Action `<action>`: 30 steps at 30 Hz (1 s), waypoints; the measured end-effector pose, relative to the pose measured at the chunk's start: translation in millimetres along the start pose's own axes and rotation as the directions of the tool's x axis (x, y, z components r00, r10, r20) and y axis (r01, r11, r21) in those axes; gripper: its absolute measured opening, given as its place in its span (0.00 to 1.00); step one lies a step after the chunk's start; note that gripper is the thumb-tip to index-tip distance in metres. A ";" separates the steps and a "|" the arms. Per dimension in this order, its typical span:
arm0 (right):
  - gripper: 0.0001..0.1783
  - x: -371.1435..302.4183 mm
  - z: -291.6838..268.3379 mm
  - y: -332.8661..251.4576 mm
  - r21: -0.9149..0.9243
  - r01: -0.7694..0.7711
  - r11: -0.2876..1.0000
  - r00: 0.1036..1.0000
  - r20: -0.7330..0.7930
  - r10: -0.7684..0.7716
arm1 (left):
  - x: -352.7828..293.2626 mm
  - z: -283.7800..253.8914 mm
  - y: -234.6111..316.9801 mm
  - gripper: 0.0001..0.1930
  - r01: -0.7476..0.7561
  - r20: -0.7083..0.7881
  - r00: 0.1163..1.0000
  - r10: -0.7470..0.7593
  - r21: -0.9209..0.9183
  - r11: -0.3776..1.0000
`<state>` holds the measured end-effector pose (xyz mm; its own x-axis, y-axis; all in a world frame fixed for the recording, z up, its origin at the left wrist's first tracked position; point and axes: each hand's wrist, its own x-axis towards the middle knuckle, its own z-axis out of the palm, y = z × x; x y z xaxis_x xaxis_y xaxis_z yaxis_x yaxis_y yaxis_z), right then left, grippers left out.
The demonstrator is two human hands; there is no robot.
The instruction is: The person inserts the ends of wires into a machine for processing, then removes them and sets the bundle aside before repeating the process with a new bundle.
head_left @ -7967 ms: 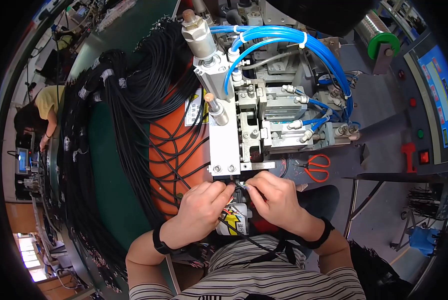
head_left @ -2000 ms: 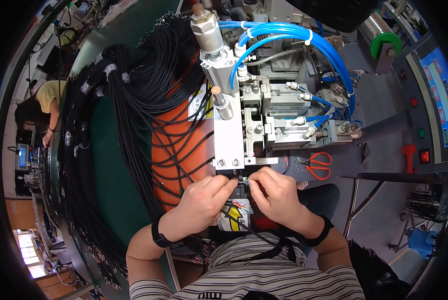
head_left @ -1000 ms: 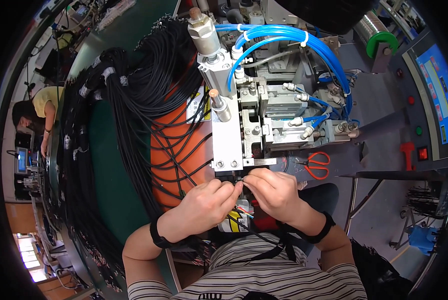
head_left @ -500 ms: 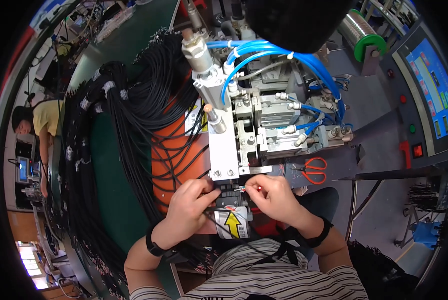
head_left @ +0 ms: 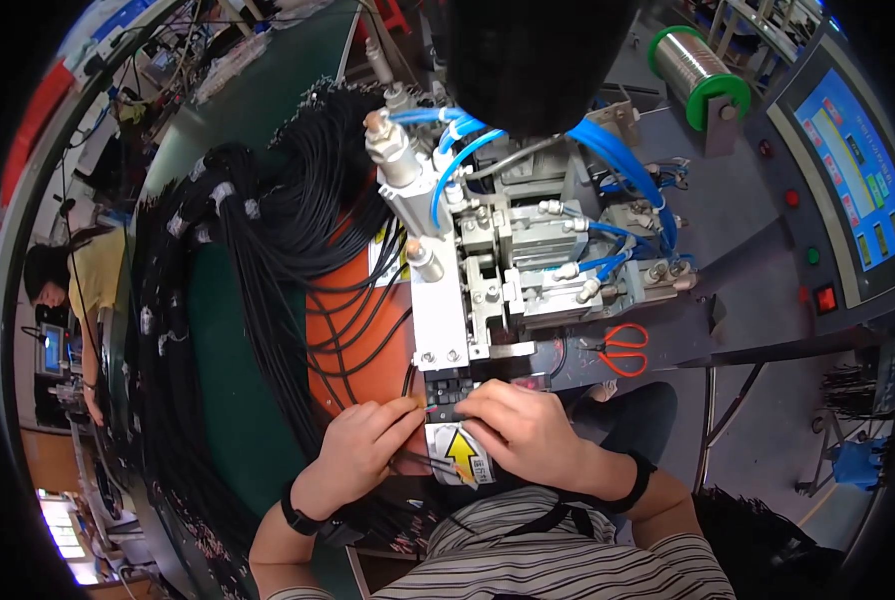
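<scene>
My left hand (head_left: 360,446) has thumb and fingers pinched together at the left side of a small black fixture (head_left: 450,387). The end of a black cable is in its fingertips, and tiny coloured wire ends (head_left: 430,408) peep out there. On the fixture's right side lies my right hand (head_left: 528,432), fingers curled and closed at the block's edge; what they grip, if anything, is hidden. Just below the fixture, a white label with a yellow arrow (head_left: 460,455) shows between the hands. Thin wires cross its left part.
A metal machine (head_left: 443,300) with blue air hoses (head_left: 623,160) rises beyond my hands. Black cable bundles (head_left: 268,230) spread over an orange surface at left. Orange-handled scissors (head_left: 625,350) lie to the right. Behind them are a wire spool (head_left: 693,65) and a screen (head_left: 853,165).
My right hand has moved left and nearer, leaving its raised pinch on coloured wire ends to rest at the fixture. My left hand has shifted slightly nearer. The head view has moved a little.
</scene>
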<state>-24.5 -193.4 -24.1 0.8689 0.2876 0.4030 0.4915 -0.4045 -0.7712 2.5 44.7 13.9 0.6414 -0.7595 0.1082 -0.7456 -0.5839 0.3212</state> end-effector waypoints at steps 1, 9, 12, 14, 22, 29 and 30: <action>0.12 -0.4 0.6 0.5 -0.009 -0.002 1.000 1.000 0.011 0.002 | -3.0 0.9 0.8 0.23 0.010 0.006 1.000 -0.010 0.021 1.000; 0.09 2.9 -8.6 -17.8 0.356 -0.194 0.914 0.980 0.120 0.162 | -3.6 9.7 12.7 0.21 -0.012 -0.209 0.977 -0.042 -0.248 0.969; 0.09 -5.1 5.8 -11.5 0.347 -0.060 0.936 0.995 -0.050 0.082 | 8.2 14.5 22.0 0.20 -0.083 -0.280 0.960 0.006 -0.265 0.961; 0.10 -9.7 7.8 -10.0 0.331 0.008 0.944 0.990 -0.137 0.040 | 15.6 11.5 21.4 0.19 -0.122 -0.317 0.948 0.031 -0.271 0.955; 0.08 -16.4 0.4 2.9 0.731 -0.173 0.660 0.941 -0.076 0.330 | 26.1 20.0 23.8 0.16 -0.206 -0.308 0.940 0.145 -0.175 0.963; 0.09 -15.0 -9.7 15.4 0.863 -0.495 0.100 0.816 0.422 0.395 | 27.4 29.5 20.8 0.14 -0.110 -0.280 0.959 0.039 -0.243 0.964; 0.09 -16.6 -6.7 18.7 0.864 -0.494 0.100 0.816 0.421 0.396 | 28.8 29.9 22.0 0.14 -0.110 -0.280 0.959 0.039 -0.243 0.964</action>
<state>-29.3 -211.5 -42.0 0.8789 0.4400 -0.1840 -0.4309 0.5672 -0.7018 -0.8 1.4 -4.1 0.6365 -0.6715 0.3794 -0.7454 -0.4091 0.5264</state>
